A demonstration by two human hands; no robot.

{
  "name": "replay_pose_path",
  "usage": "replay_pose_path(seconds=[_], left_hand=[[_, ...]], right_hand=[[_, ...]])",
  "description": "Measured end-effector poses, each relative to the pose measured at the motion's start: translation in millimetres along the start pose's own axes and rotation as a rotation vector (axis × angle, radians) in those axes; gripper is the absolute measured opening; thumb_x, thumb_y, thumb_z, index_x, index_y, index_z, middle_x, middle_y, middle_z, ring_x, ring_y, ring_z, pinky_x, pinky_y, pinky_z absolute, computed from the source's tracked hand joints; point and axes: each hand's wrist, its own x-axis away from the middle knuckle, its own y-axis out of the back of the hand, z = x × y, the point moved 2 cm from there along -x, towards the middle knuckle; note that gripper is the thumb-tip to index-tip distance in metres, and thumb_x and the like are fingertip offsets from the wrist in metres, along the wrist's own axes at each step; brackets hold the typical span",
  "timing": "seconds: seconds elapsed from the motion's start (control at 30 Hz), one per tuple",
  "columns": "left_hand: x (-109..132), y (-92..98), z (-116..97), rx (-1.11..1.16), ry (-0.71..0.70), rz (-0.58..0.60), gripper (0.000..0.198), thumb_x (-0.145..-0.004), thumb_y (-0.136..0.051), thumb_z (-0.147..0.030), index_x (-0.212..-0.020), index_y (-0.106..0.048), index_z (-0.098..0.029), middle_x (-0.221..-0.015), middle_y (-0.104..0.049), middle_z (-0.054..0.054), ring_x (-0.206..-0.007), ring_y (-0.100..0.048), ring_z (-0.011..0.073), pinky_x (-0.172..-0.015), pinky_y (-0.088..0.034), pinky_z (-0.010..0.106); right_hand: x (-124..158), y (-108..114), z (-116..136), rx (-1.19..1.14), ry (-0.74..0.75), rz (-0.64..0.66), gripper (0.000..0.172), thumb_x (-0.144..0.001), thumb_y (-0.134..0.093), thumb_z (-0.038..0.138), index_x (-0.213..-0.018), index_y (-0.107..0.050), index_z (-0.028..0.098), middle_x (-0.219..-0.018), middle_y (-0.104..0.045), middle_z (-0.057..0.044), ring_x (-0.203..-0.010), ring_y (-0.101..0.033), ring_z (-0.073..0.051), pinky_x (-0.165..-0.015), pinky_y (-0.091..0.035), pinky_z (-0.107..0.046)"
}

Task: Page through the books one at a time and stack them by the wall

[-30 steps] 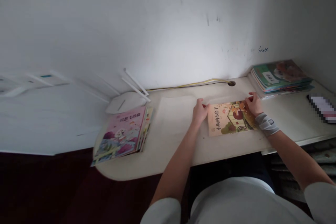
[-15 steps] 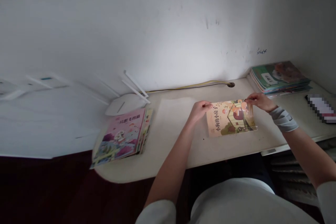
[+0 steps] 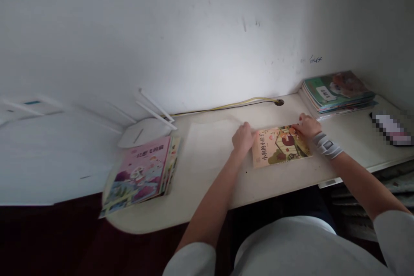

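A picture book (image 3: 274, 148) with a cream cover, a drawn house and animals lies flat on the white desk (image 3: 213, 181) before me. My left hand (image 3: 244, 140) is closed at the book's upper left edge, its fingertips partly hidden. At the upper right corner, my right hand (image 3: 308, 127) pinches the book with the thumb over the cover. A grey band (image 3: 326, 144) wraps the right wrist.
On the left stands a stack of picture books (image 3: 145, 170), pink cover on top, beside a white router (image 3: 145, 131) with antennas. Another book stack (image 3: 336, 90) sits at the back right. A phone (image 3: 390, 129) lies at the far right. A cable (image 3: 239, 104) runs along the wall.
The book has come down flat onto the desk. My left hand has slid down to its left edge, while my right hand stays at the upper right corner. The view has shifted slightly.
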Motion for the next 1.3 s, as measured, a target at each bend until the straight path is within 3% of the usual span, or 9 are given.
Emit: replay_pose_path(seconds=[0.13, 0.27, 0.6, 0.7, 0.77, 0.9, 1.0, 1.17, 1.3], left_hand=[[12.6, -21.7, -27.1, -0.33, -0.347, -0.05, 0.041, -0.086, -0.034, -0.02, -0.125, -0.045, -0.015, -0.14, -0.038, 0.015, -0.132, -0.03, 0.0269, -0.105, -0.025, 0.043], [19.1, -49.3, -41.7, -0.419, -0.363, 0.042, 0.048, -0.09, -0.028, -0.029, -0.131, -0.04, -0.009, -0.144, -0.033, 0.017, -0.134, -0.025, 0.029, -0.106, -0.02, 0.052], [17.2, -47.6, -39.0, -0.256, -0.36, -0.014, 0.048, -0.091, -0.028, -0.03, -0.13, -0.043, -0.008, -0.141, -0.039, 0.016, -0.132, -0.029, 0.0269, -0.108, -0.018, 0.049], [36.7, -35.3, -47.0, 0.006, -0.468, -0.093, 0.036, -0.088, -0.036, -0.026, -0.113, -0.058, -0.013, -0.129, -0.051, 0.015, -0.124, -0.041, 0.0261, -0.103, -0.03, 0.043], [62.3, -29.9, -51.7, 0.232, -0.495, -0.013, 0.028, -0.087, -0.04, -0.028, -0.095, -0.064, -0.016, -0.109, -0.062, 0.012, -0.109, -0.053, 0.0239, -0.094, -0.039, 0.039], [120.7, -28.9, -44.3, 0.806, -0.07, 0.532, 0.029, -0.082, -0.051, -0.041, -0.081, -0.064, -0.015, -0.08, -0.068, 0.01, -0.077, -0.065, 0.0215, -0.075, -0.05, 0.037], [146.9, -19.4, -23.6, 1.155, 0.362, 0.733, 0.028, -0.078, -0.06, -0.04, -0.089, -0.063, -0.014, -0.089, -0.069, 0.012, -0.077, -0.067, 0.0215, -0.071, -0.052, 0.036], [152.3, -0.7, 9.3, 1.359, 0.499, 0.678, 0.023, -0.079, -0.062, -0.031, -0.091, -0.063, -0.012, -0.098, -0.068, 0.015, -0.093, -0.064, 0.0233, -0.074, -0.052, 0.034], [153.0, -9.2, 7.6, 1.471, 0.455, 0.415, 0.024, -0.076, -0.066, -0.026, -0.096, -0.062, -0.014, -0.098, -0.066, 0.01, -0.087, -0.064, 0.0182, -0.083, -0.049, 0.033]], right_hand=[[14.0, -9.1, 36.6, 0.191, 0.489, -0.063, 0.029, -0.085, -0.046, 0.02, -0.11, -0.06, 0.018, -0.122, -0.055, -0.013, -0.111, -0.049, -0.024, -0.093, -0.033, -0.037], [20.6, -26.2, 59.0, 0.106, 0.751, 0.08, 0.034, -0.091, -0.037, 0.03, -0.111, -0.06, 0.016, -0.118, -0.059, -0.012, -0.107, -0.053, -0.02, -0.094, -0.036, -0.033], [10.4, -34.7, 18.4, -0.019, 0.736, -0.085, 0.04, -0.092, -0.034, 0.033, -0.116, -0.059, 0.011, -0.114, -0.059, -0.015, -0.106, -0.052, -0.023, -0.094, -0.039, -0.038], [14.5, -30.7, 22.0, 0.048, 0.69, -0.107, 0.039, -0.092, -0.036, 0.033, -0.113, -0.061, 0.011, -0.105, -0.059, -0.015, -0.096, -0.051, -0.022, -0.09, -0.039, -0.035], [18.1, -27.5, 26.8, 0.1, 0.662, -0.099, 0.039, -0.092, -0.035, 0.032, -0.112, -0.061, 0.012, -0.102, -0.058, -0.014, -0.094, -0.05, -0.022, -0.087, -0.039, -0.034], [30.1, -21.2, 37.5, 0.236, 0.544, -0.087, 0.036, -0.092, -0.034, 0.03, -0.105, -0.063, 0.013, -0.099, -0.058, -0.013, -0.092, -0.048, -0.023, -0.08, -0.037, -0.033], [45.8, -17.6, 45.9, 0.336, 0.437, -0.087, 0.035, -0.091, -0.034, 0.028, -0.095, -0.064, 0.011, -0.094, -0.058, -0.015, -0.089, -0.049, -0.025, -0.074, -0.035, -0.034], [74.4, -15.2, 50.2, 0.388, 0.397, -0.052, 0.03, -0.089, -0.036, 0.023, -0.084, -0.064, 0.012, -0.088, -0.058, -0.014, -0.083, -0.052, -0.023, -0.065, -0.035, -0.032], [90.7, -16.0, 43.6, 0.356, 0.351, -0.033, 0.03, -0.091, -0.037, 0.026, -0.082, -0.063, 0.014, -0.087, -0.058, -0.012, -0.079, -0.054, -0.019, -0.063, -0.035, -0.028]])
